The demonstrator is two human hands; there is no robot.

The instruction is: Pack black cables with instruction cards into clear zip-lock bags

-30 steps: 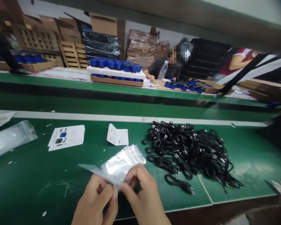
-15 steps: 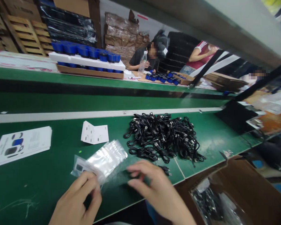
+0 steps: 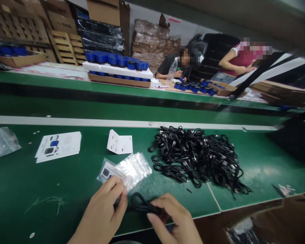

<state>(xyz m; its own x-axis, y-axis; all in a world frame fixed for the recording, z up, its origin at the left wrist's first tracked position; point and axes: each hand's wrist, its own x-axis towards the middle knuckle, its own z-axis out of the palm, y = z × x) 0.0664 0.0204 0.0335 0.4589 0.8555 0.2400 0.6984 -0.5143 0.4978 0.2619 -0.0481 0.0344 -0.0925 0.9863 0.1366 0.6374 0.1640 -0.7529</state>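
My left hand [image 3: 108, 200] pinches the near edge of a clear plastic bag [image 3: 103, 173] that has a printed leaflet inside. That bag lies against a small stack of clear zip bags [image 3: 139, 167]. In my right hand [image 3: 171, 215] is a looped black cable [image 3: 141, 204], its free loop pointing left toward the bag opening, close to my left fingertips but apart from them. A large pile of similar black cables [image 3: 190, 152] lies on the green table beyond my right hand. A folded white leaflet [image 3: 120, 144] stands behind the bags.
Printed leaflets [image 3: 62, 145] lie stacked at the left, with a filled plastic bag [image 3: 2, 144] farther left. Blue round items [image 3: 114, 60] fill a tray on the raised shelf. An open cardboard box [image 3: 264, 220] sits below the table's right edge. Two people work across the shelf.
My right hand, blurred and near the cables before, now holds a looped black cable beside the bag. My left hand keeps its pinch on the bag. The view has swung left.
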